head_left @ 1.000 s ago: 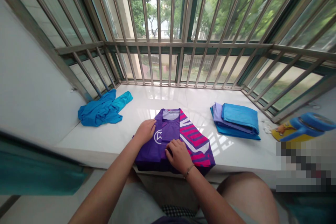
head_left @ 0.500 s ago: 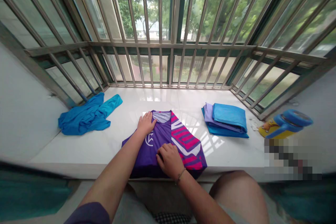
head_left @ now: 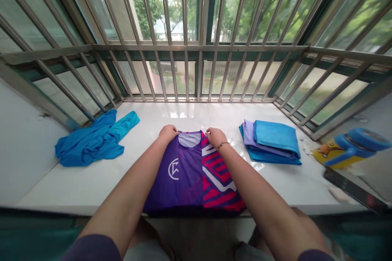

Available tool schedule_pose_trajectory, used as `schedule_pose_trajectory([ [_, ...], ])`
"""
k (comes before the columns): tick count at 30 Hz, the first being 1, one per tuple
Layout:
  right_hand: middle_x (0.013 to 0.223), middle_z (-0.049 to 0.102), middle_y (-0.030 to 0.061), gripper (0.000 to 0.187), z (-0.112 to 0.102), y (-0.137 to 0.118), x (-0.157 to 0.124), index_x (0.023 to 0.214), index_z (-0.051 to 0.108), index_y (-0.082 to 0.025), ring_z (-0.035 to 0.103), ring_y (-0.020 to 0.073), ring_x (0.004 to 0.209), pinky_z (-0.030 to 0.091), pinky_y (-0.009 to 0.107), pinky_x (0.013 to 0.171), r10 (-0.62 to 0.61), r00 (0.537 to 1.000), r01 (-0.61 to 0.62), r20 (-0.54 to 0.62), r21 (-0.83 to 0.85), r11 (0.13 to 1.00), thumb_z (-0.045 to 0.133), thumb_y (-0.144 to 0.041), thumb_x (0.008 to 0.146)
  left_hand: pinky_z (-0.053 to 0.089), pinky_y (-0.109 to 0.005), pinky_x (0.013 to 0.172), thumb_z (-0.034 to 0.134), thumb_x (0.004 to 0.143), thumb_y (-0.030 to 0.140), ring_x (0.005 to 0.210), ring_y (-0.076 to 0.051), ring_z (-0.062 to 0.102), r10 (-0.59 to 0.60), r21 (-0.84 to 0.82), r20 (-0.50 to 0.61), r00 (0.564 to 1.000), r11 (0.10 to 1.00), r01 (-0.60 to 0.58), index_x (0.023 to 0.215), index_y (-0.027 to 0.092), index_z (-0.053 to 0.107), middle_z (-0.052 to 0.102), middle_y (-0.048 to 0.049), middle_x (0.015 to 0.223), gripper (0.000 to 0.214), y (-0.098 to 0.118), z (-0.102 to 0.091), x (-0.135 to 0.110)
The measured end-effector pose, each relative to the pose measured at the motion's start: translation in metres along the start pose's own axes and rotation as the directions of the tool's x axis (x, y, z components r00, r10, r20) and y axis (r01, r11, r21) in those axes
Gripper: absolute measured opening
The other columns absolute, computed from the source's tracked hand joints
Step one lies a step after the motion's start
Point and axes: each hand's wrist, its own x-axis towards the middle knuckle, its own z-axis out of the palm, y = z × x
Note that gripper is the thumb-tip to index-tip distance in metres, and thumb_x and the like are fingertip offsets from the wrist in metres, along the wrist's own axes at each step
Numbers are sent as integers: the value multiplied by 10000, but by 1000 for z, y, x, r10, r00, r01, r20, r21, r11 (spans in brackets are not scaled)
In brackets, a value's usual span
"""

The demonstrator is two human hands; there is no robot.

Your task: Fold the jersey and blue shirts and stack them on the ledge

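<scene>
A purple jersey [head_left: 190, 175] with pink and white stripes on its right half lies folded lengthwise on the white sill [head_left: 141, 159], collar away from me. My left hand [head_left: 168, 133] grips the far left corner by the collar, fingers curled over the edge. At the far right corner beside the collar, my right hand [head_left: 215, 136], with a thin bracelet at the wrist, is closed on the cloth. Both forearms run along the jersey's two sides.
A crumpled blue garment [head_left: 93, 140] lies at the left of the sill. A stack of folded blue and lilac clothes [head_left: 271, 142] sits at the right. Further right are a blue and yellow object [head_left: 352, 147] and a dark phone [head_left: 352, 189]. Metal window bars [head_left: 196, 69] close off the back.
My right hand left the jersey's middle and went to its far right corner. My left hand slid a little up to the far left corner. The camera view shifted.
</scene>
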Motion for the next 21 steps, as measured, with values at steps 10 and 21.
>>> schedule_pose_trajectory([
  [10,1153,839,114,210,19,-9,66,1076,867,-215,758,238,1098,526,286,937,39,999,-39,19,39,998,689,-296,999,506,-258,653,904,797,368,659,-186,716,-78,-212,105,991,972,99,693,204,721,761,-27,670,267,6,-10,29],
  [21,1022,831,42,168,-50,-1,-5,1092,773,-248,755,203,887,529,300,808,-53,931,144,-360,231,962,656,-361,1051,568,-251,726,769,931,364,770,-180,788,106,-513,-227,968,832,-212,967,212,749,833,-25,884,158,15,-69,-43],
])
